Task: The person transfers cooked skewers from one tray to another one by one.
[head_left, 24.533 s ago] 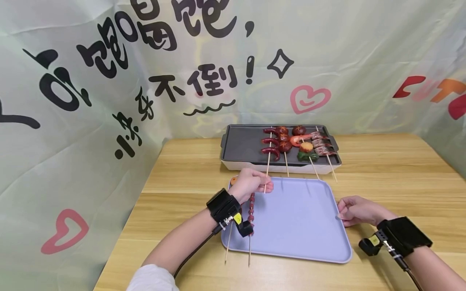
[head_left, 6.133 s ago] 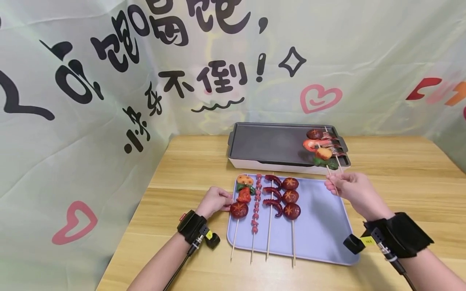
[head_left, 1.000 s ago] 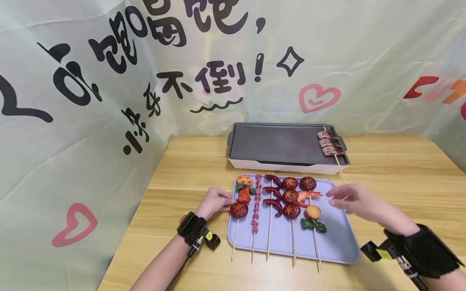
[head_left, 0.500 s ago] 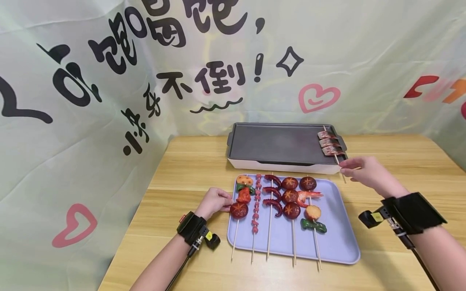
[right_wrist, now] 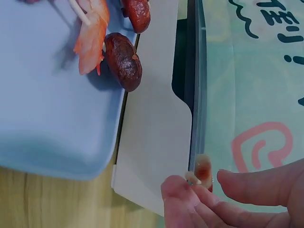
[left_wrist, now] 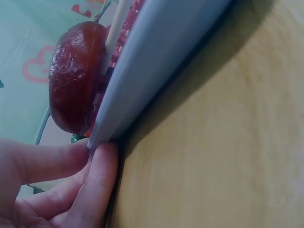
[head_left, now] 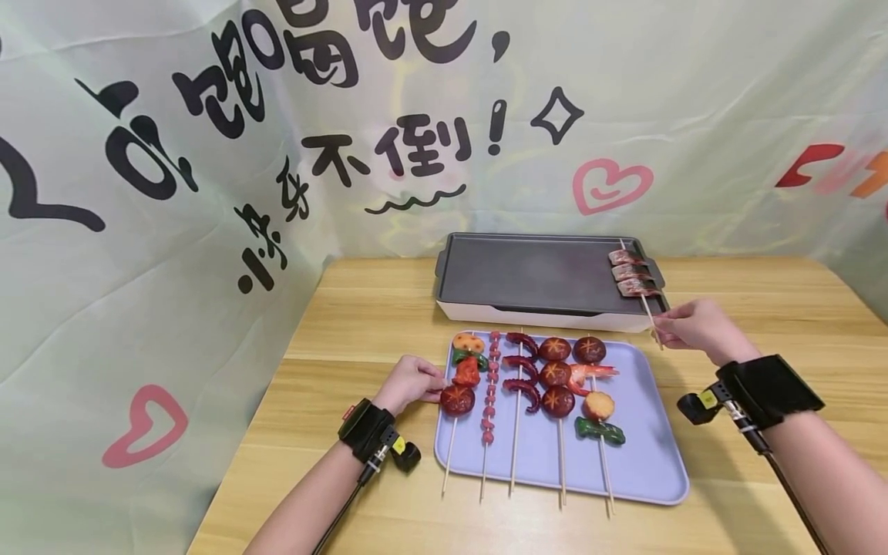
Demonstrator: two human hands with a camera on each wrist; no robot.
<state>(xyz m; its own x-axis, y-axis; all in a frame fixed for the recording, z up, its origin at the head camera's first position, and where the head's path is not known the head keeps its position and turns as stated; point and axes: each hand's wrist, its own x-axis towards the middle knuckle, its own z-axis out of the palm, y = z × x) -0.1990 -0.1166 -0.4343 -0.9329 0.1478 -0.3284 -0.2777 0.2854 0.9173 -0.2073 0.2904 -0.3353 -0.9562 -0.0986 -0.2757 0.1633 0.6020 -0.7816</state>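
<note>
My left hand [head_left: 411, 384] pinches the left rim of a lavender tray [head_left: 645, 432] between thumb and fingers; in the left wrist view a brown mushroom [left_wrist: 78, 78] sits just above that rim. My right hand [head_left: 701, 330] has its thumb and curled fingers about the stick of a skewer [head_left: 633, 277] with grey-and-red, fish-like pieces. Its pieces lie on the right end of a dark grill pan [head_left: 527, 270], and the stick sticks out over the front edge. In the right wrist view, the stick's end shows at the fingertips [right_wrist: 178, 185].
Several skewers lie side by side on the tray, with mixed pieces, small pink beads, octopus tentacles [head_left: 523, 370], mushrooms [head_left: 557, 375], and a shrimp with green pepper [head_left: 600, 430]. Their sticks overhang the front rim. A printed cloth [head_left: 694, 116] hangs behind the wooden table [head_left: 361, 308].
Several skewers have gone from the pan to the tray, the shrimp one most recently. In the last second, my right hand moved up to the fish-like skewer's stick. My left hand stays at the rim.
</note>
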